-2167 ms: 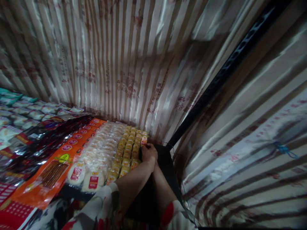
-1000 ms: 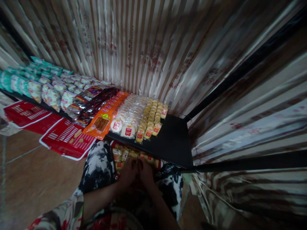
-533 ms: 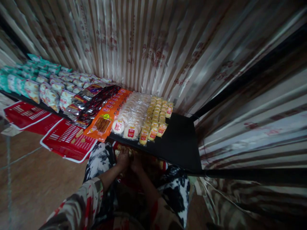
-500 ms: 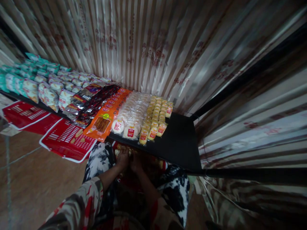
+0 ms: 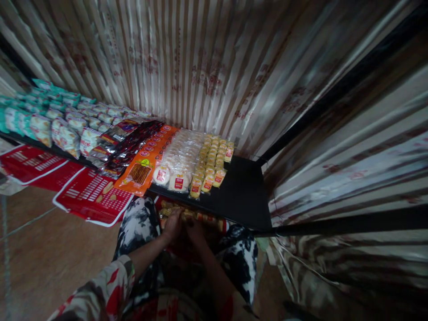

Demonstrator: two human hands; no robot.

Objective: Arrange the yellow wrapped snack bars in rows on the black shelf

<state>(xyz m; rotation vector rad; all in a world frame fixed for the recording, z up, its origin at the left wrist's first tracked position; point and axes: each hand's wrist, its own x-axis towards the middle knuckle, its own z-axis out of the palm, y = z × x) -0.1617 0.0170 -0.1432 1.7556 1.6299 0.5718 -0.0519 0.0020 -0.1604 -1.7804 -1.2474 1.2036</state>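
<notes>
My left hand (image 5: 173, 225) and my right hand (image 5: 195, 230) are down between my knees, below the front edge of the black shelf (image 5: 245, 196). Both reach into a red container of small yellow snack packets (image 5: 187, 215) on my lap. The fingers are curled among the packets; in the dim light I cannot make out what they hold. On the shelf above lie rows of the same yellow packets (image 5: 210, 167), next to white round cakes in clear wrap (image 5: 179, 160).
Further left on the shelf lie orange packs (image 5: 147, 162), dark red packs (image 5: 129, 140) and white-green bags (image 5: 56, 122). Red baskets (image 5: 93, 196) hang below the shelf's left part. Striped plastic sheeting (image 5: 200, 62) closes the back and right. Brown floor (image 5: 43, 249) lies at left.
Since 2.2 s ago my hands left the yellow rows on the shelf and dropped to the container on my lap. Over the last half second they shifted only slightly among the packets.
</notes>
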